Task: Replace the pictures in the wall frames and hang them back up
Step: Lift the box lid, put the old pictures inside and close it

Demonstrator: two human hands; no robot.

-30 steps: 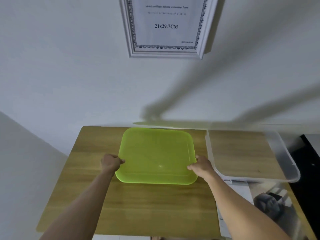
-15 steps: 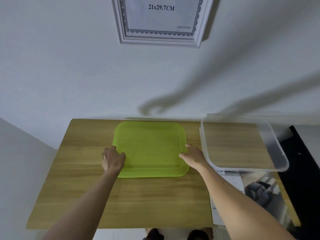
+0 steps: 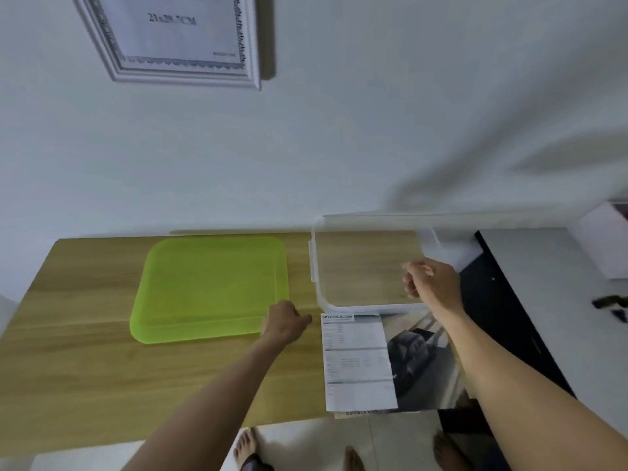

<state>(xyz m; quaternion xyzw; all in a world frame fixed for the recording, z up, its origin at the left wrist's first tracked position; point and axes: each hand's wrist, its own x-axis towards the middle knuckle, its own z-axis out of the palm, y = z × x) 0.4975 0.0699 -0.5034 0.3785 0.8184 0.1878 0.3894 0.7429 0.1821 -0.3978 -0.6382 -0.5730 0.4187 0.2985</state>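
Observation:
A white picture frame (image 3: 185,73) hangs on the wall at the upper left, holding a size-label sheet (image 3: 173,28). On the wooden table (image 3: 85,375), printed sheets (image 3: 356,362) with a car photo (image 3: 418,355) lie at the front right, partly under a clear plastic container (image 3: 314,266). My left hand (image 3: 285,322) rests with curled fingers at the front right corner of a green plastic lid (image 3: 210,287). My right hand (image 3: 431,283) is at the container's right side with curled fingers. Whether it holds the rim is hidden.
A black surface (image 3: 499,321) adjoins the table on the right, with a white box (image 3: 601,243) and a small dark object (image 3: 611,305) beyond. Bare feet (image 3: 248,450) stand on the white floor below the table's front edge.
Both hands let go of the green lid's sides. My left hand crossed to the lid's front right corner, my right hand moved over to the clear container, and the view swung right.

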